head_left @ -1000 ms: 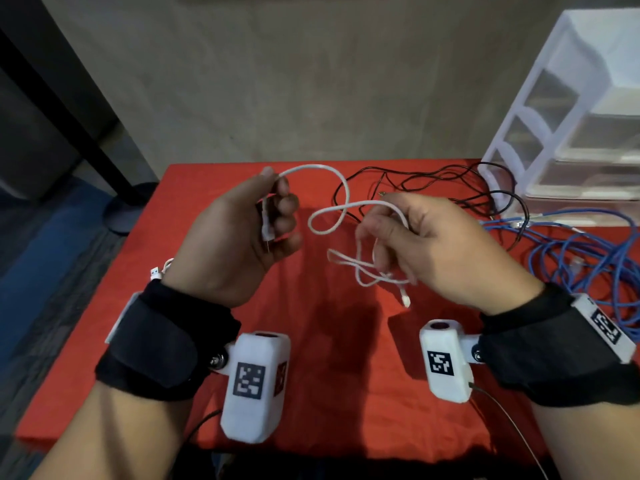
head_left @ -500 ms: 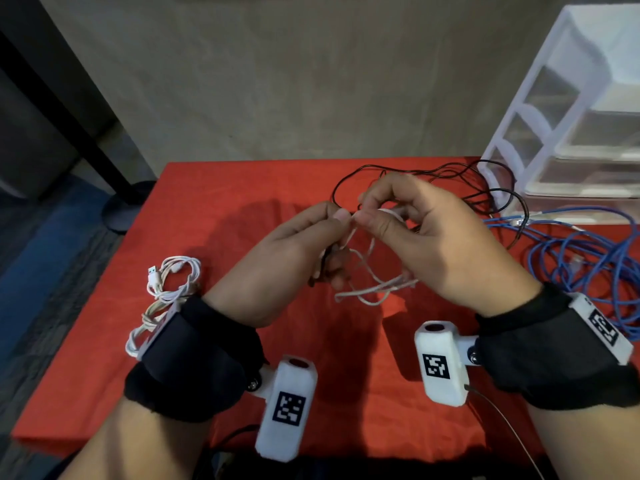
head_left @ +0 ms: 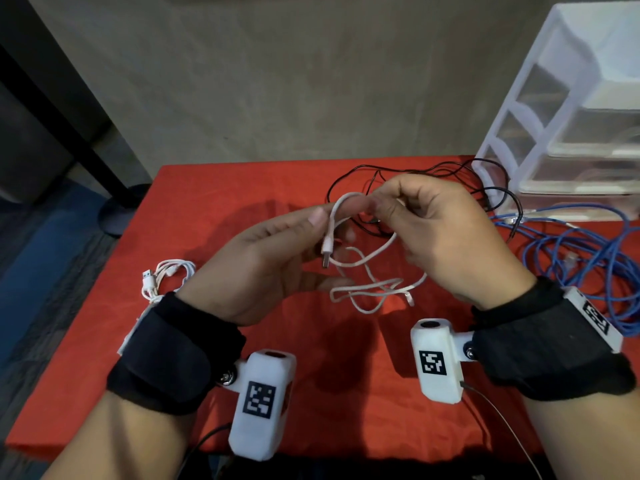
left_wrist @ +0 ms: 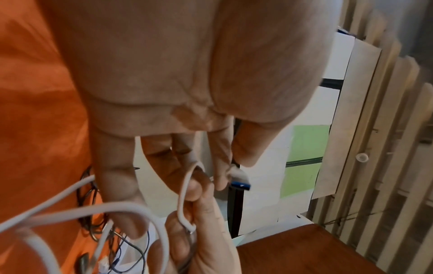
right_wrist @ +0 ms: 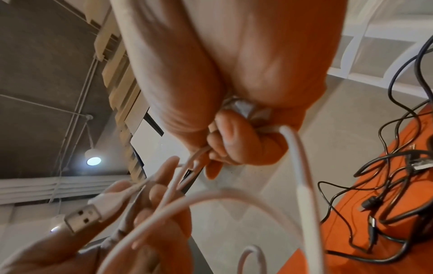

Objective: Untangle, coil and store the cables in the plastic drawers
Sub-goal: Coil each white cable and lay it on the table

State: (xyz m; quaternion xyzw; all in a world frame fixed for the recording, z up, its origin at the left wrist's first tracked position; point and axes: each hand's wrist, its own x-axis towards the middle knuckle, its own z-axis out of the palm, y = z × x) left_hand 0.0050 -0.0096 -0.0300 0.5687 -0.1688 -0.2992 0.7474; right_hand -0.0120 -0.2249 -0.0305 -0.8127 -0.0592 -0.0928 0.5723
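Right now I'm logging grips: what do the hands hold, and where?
Both hold the white cable: left hand beside its USB plug, right hand on the loop.

the head view looks forward and down from above onto the red desk (head_left: 214, 209), with both hands mid-frame and the wall behind. the left wrist view sits very close under the left hand (left_wrist: 187, 74), looking along it past the fingers (left_wrist: 121, 194) toward the room. the right wrist view looks up along the right hand (right_wrist: 222, 74) toward the ceiling; all three share the white cable (head_left: 367, 261) between the hands.
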